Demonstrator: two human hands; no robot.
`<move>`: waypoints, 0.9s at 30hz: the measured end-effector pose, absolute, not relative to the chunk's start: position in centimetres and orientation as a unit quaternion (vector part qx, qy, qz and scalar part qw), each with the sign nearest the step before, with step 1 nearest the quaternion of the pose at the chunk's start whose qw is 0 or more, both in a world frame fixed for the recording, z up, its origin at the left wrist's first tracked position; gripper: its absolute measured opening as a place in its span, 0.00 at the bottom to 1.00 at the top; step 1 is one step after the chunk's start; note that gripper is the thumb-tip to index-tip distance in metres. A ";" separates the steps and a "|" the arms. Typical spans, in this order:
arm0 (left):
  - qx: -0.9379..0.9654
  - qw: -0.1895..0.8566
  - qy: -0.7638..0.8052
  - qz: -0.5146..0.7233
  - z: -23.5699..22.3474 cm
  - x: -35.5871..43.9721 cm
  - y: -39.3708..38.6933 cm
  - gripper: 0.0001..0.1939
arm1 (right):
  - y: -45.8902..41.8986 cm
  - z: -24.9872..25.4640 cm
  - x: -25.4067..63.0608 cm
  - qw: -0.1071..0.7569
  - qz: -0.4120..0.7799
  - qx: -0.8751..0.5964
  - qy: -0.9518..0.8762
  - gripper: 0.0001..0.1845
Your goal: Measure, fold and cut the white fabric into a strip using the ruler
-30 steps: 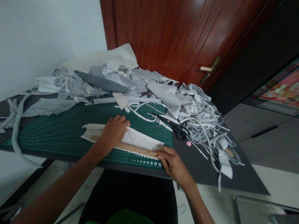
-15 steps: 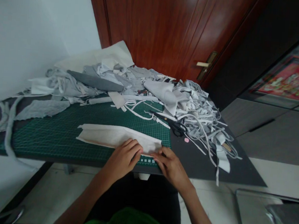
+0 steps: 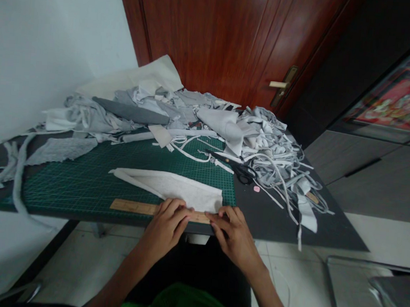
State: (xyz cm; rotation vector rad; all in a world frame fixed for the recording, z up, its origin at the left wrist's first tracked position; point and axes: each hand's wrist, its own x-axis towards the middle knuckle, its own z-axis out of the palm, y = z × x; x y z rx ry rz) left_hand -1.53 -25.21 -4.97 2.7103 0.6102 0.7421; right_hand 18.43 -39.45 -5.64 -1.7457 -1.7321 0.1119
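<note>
A wooden ruler (image 3: 133,207) lies along the near edge of the green cutting mat (image 3: 82,181). Just beyond it is a long pale fabric piece (image 3: 191,191), its left part folded over and tapering. My left hand (image 3: 169,221) has its fingers and thumb closed on the ruler, beside the fabric's near edge. At the ruler's right end, my right hand (image 3: 234,229) pinches with its fingertips at the fabric's lower right corner. My fingers hide parts of the ruler and the fabric edge.
Black-handled scissors (image 3: 244,173) lie right of the mat near a small pink piece (image 3: 256,189). Grey and white fabric scraps (image 3: 140,110) line the back, and tangled strips (image 3: 272,154) pile up at right. A wooden door (image 3: 206,45) stands behind the table.
The wooden ruler now shows below the fabric, where before only a thin edge of it was visible. The fabric's left near edge has folded inward. Both hands have stayed nearly in place.
</note>
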 end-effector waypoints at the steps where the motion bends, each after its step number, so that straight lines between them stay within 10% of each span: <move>1: 0.934 0.135 0.209 0.255 -4.9 -1.5 -25.2 0.13 | -39.4 -5.7 18.4 0.337 0.042 -0.669 -0.661 0.21; 27: 0.971 0.054 0.094 0.214 -5.9 -6.5 -21.7 0.13 | -38.0 -4.7 23.3 0.349 0.150 -0.619 -0.687 0.09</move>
